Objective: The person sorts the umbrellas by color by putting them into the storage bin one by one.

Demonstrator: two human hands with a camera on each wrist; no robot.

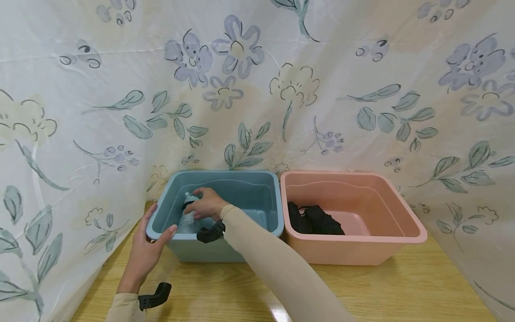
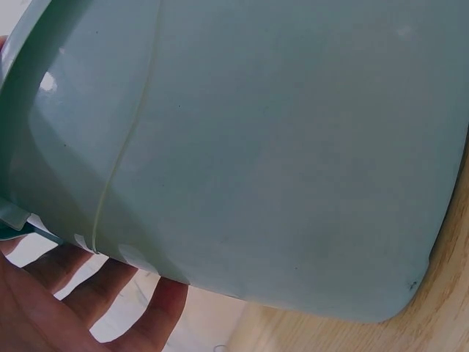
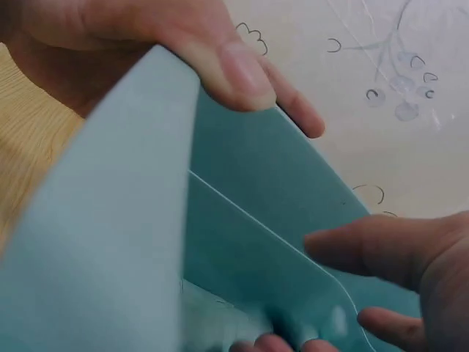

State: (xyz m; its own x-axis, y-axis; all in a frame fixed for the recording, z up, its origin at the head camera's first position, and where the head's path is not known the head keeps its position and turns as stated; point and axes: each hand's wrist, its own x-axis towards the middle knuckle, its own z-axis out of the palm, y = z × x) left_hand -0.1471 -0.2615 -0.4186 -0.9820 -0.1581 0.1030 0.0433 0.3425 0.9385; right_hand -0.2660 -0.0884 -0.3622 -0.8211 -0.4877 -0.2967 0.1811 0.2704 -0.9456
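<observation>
A blue plastic tub (image 1: 225,248) stands on the wooden table. My left hand (image 1: 145,248) grips its front left corner, thumb over the rim and fingers along the outer side, as the left wrist view also shows at the tub's wall (image 2: 278,161). Inside the tub, at the left end, is a clear plastic bottle (image 1: 187,222) with a dark band near its neck. My right hand (image 1: 209,205) reaches in over the bottle with thumb and fingers spread apart. In the right wrist view the bottle is blurred and mostly hidden below the right hand (image 3: 410,271).
To the right, a pink tub (image 1: 342,250) stands close beside the blue one. Black items (image 1: 315,220), seemingly fabric, lie in its left part. A flowered sheet (image 1: 249,98) hangs behind both tubs and along the sides of the wooden table (image 1: 217,286).
</observation>
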